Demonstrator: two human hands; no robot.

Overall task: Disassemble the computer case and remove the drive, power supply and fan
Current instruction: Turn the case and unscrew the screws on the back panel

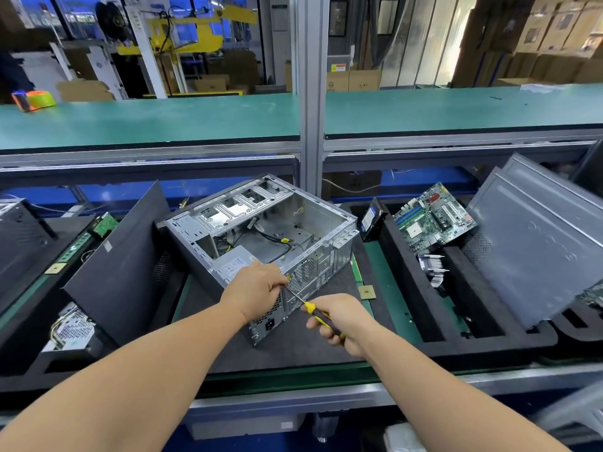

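Observation:
The open silver computer case [329,220] lies on its side on a black foam mat. Inside it the grey power supply [233,264] sits at the near corner, with loose cables behind it. The rear fan grille [303,272] faces me. My left hand [257,288] curls over the case's rear top edge beside the grille. My right hand [339,318] grips a yellow-and-black screwdriver [318,313], whose tip points at the rear panel next to my left fingers. A hard drive [370,220] stands on edge to the right of the case.
A dark side panel [120,256] leans to the left of the case. A motherboard [434,218], a heatsink [432,267] and grey panels [535,243] rest in foam slots on the right. A CPU chip [366,291] lies on the mat. Another power supply [70,331] sits lower left.

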